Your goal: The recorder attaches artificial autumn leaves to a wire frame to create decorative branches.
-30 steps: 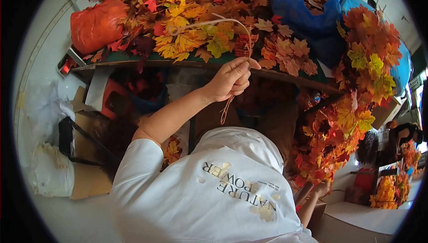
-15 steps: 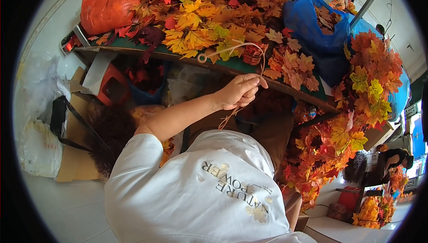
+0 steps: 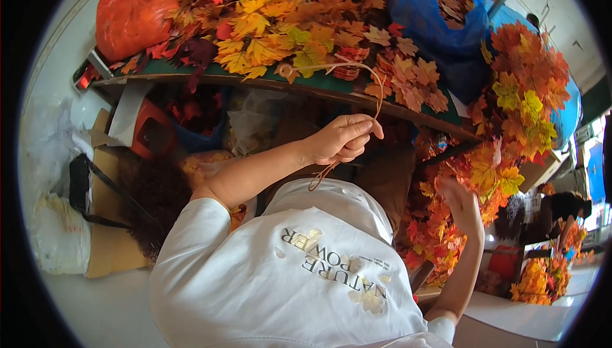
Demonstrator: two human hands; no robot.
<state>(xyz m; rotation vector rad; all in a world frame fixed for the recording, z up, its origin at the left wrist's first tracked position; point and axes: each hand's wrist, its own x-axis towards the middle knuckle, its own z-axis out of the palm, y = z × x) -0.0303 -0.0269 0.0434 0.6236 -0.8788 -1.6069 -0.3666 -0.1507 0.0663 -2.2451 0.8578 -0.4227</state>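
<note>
Right hand (image 3: 460, 202) raised by leaves (image 3: 510, 182), closure unclear | left hand (image 3: 343, 140) clamped on cord (image 3: 382, 86) | I judge: holding step; next needs steadiness

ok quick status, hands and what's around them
Left hand closed on thin tan cord. Right hand blurred, grip unclear, near hanging orange-and-yellow leaf mass. Loose yellow and orange leaves crowd green-topped table.

Tan cord (image 3: 383, 88) looks smooth and matt, leaves (image 3: 255, 49) like thin matt cloth, orange bag (image 3: 135, 21) and blue bag (image 3: 440, 61) crinkled glossy plastic, table edge (image 3: 319, 93) wood, white shirt (image 3: 306, 310) soft matt cloth, brown panel (image 3: 124, 246) plain matt cardboard, translucent bag (image 3: 252, 118) filmy wrinkled plastic.
</note>
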